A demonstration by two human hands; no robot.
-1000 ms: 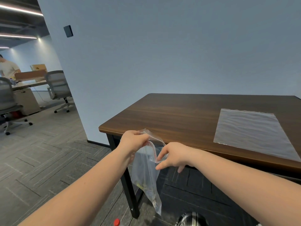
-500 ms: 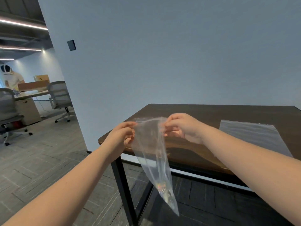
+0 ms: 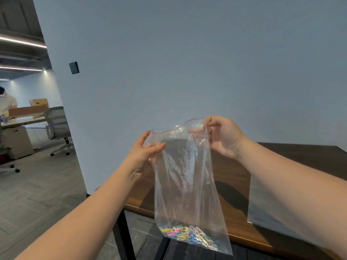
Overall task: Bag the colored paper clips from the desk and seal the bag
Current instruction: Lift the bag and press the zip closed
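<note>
While I hold the clear bag up in the middle of the frame, its mouth runs as a thin red line from lower left to upper right, spanning the gap between my two hands. My right hand sits at the higher, right end of that line, fingers pinched on the top corner of the bag. My left hand is at the lower, left end, and its fingers look loosely closed on the plastic just under the strip, though I cannot tell how firmly they grip. The bag's long axis hangs nearly straight down from the mouth, leaning a little to the right toward its bottom. The colored paper clips lie heaped in the lower corner, at the bottom centre of the frame, well apart from the mouth. Behind it, the desk fills the right side. I judge the seal is what remains: the strip lies sideways between my hands, so the pinch should travel along it from one end to the other, and either hand is already on an end.
</note>
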